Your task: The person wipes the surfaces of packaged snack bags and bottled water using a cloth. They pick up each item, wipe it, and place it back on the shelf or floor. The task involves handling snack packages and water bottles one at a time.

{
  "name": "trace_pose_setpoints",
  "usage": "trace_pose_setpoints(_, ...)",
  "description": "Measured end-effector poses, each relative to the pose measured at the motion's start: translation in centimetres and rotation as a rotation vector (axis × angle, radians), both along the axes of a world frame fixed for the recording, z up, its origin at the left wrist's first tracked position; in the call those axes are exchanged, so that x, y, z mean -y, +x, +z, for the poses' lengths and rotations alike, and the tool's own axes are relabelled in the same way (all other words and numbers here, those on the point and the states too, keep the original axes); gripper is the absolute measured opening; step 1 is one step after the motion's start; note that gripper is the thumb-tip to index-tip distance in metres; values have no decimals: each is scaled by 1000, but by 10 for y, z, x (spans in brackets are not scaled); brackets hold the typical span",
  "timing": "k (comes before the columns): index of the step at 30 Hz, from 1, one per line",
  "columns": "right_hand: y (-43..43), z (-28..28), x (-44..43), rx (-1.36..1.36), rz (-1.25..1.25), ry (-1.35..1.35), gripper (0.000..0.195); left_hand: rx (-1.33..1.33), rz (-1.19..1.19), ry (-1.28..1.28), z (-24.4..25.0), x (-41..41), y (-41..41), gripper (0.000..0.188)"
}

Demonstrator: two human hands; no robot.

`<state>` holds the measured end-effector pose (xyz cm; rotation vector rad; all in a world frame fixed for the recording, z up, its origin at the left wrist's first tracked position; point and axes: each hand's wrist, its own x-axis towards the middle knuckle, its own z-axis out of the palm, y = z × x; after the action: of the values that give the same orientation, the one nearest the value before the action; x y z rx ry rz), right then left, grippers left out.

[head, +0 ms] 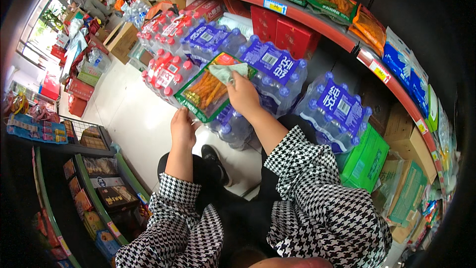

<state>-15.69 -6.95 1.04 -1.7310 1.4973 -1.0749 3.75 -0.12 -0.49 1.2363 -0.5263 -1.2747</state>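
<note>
A green-edged snack packet (208, 87) with a clear window over orange-brown sticks is held up in front of me. My left hand (183, 128) pinches its near left corner between thumb and fingers. On the packet's upper right part, my right hand (242, 95) presses a folded pale green cloth (228, 71). Shrink-wrapped bottle packs stand just beyond and below the packet, one with red caps (169, 74) and another with a purple label (269, 61).
A shelf with a red edge (316, 22) curves above the bottles, carrying similar snack packets (333, 3). At right sit another purple bottle pack (334, 106) and a green box (366, 160). Lower left is a shelf unit (122, 171). Far back, a person (89, 2) bends near cartons.
</note>
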Motion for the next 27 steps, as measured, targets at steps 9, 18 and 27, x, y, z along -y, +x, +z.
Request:
trace_pose_setpoints(9,-14,5,46,1459,-318,66,45,125,130,-483,13,-2,-4,19)
trace_pose_setpoints(18,-26,-19,74,1844,-270,218,44,-78,166,-604,89,56,-82,25)
trace_pose_setpoints(27,-25,-13,80,1889,-142,442,45,-321,-105,-603,124,178,-206,11)
